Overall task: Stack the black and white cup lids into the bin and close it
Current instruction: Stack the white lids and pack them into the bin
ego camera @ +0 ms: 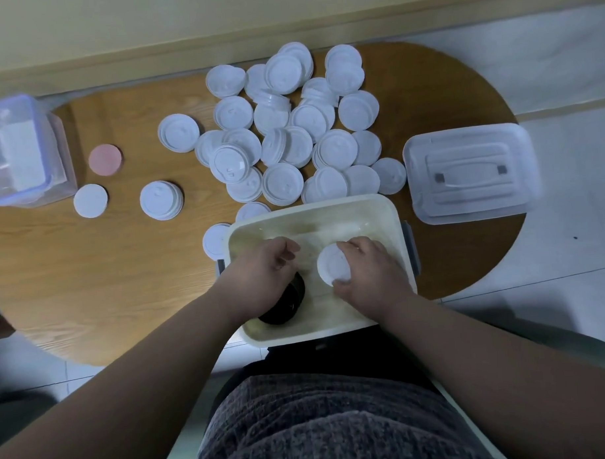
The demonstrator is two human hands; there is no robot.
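Note:
A cream bin (393,219) stands at the table's near edge with both my hands inside it. My left hand (265,272) curls over a stack of black lids (286,305) lying in the bin's near left part. My right hand (368,275) grips a white lid (333,267) by its rim, held on edge over the bin's right part. A large heap of white lids (290,126) covers the table beyond the bin. The bin's translucent cover (470,172) lies flat on the table to the right.
A clear lidded container (17,150) sits at the far left. Near it lie a pink disc (105,159), a white disc (90,200) and a small stack of white lids (161,200). The wooden table (90,271) is rounded, with tiled floor to the right.

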